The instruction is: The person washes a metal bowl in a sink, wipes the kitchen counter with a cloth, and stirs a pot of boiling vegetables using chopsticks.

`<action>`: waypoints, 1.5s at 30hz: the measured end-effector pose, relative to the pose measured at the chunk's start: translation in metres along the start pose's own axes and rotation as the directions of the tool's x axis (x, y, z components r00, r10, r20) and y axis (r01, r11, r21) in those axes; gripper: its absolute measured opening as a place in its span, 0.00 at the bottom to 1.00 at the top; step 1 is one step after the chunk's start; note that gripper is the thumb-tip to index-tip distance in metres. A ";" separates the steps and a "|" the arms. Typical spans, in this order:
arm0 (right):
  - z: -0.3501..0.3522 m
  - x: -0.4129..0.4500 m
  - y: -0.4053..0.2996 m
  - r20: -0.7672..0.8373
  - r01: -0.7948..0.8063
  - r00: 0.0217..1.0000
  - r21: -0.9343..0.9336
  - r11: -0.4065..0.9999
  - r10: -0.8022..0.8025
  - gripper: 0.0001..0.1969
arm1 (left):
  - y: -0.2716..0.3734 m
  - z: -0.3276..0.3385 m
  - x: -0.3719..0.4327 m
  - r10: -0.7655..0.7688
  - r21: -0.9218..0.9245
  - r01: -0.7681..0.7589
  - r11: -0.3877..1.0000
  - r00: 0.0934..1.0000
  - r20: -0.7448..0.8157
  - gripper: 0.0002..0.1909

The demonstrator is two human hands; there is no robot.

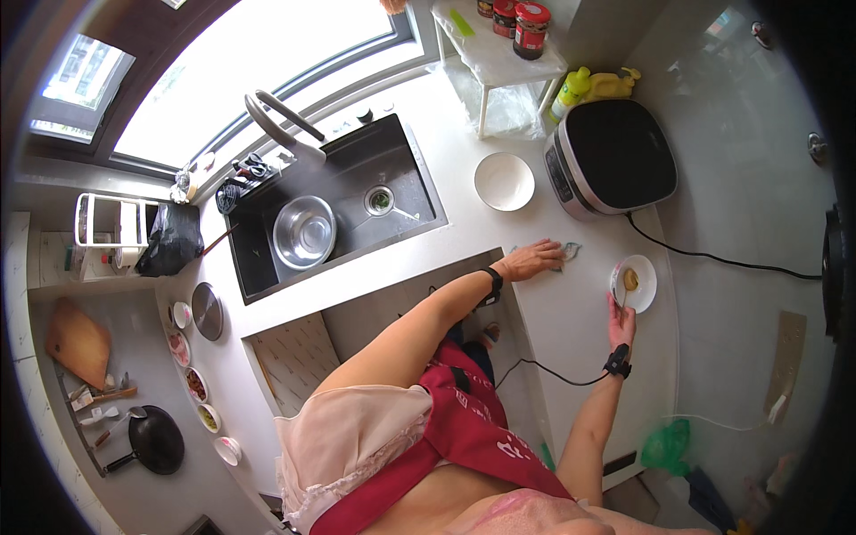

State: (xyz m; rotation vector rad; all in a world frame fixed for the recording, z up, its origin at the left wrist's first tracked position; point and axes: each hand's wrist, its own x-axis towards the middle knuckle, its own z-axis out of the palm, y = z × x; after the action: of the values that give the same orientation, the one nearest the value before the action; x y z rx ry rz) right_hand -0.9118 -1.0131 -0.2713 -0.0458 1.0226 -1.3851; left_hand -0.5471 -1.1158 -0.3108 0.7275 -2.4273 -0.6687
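My left hand (535,259) lies palm down on the white counter. Bits of a thin pale cloth (572,251) with greenish marks stick out from under its fingers. Farther right, my right hand (622,324) is at the near rim of a small white bowl (645,286) and grips it there. In the bowl sits a lump of yellowish-brown paste (630,278). A spoon (624,297) reaches from the paste to the rim by my fingers. The fingers under the bowl are hidden.
A larger white bowl (504,182) stands beside a boxy black-topped cooker (618,157), whose cord crosses the counter. The dark sink (354,227) holds a steel basin (304,233). Several food bowls (196,386) line the left counter. Jars (531,30) stand on a white rack (495,67).
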 end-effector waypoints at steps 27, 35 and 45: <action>-0.027 -0.287 0.080 -0.394 -0.214 0.912 -0.217 0.953 0.115 0.23 | 0.104 0.120 0.042 0.129 -0.436 -0.011 0.900 0.961 0.243 0.24; -0.086 -0.330 0.079 -0.504 -0.249 0.859 -0.255 0.934 0.092 0.22 | 0.166 0.212 0.048 0.464 -0.119 -0.462 0.879 0.770 0.438 0.31; -0.112 -0.318 0.064 -0.492 -0.296 0.857 -0.228 0.928 0.153 0.22 | -0.099 0.109 0.050 -0.303 0.269 0.353 0.896 0.930 -0.209 0.35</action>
State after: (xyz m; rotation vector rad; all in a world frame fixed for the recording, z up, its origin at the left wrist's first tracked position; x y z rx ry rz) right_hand -0.8833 -0.6800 -0.1959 0.1937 1.5856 -1.0317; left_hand -0.6131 -1.1860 -0.4334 1.2889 -2.2984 -0.3401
